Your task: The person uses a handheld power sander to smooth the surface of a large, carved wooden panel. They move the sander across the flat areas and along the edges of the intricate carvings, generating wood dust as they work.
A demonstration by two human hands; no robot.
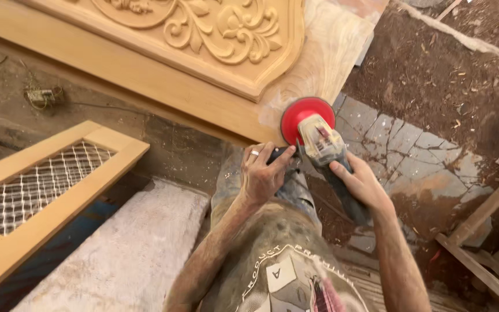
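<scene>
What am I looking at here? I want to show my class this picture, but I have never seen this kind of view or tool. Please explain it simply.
The camera sits on a person's head and looks down, so the two bare arms rising from the bottom are the person's own. The left hand, with a ring, closes its grip on the side handle of a handheld power sander. The right hand holds the sander's dark body. Its round red disc rests at the corner of a pale wooden panel carved with leaves and scrolls. To the left stands a wooden frame with wire mesh. Cracked stone paving and bare soil lie on the right.
</scene>
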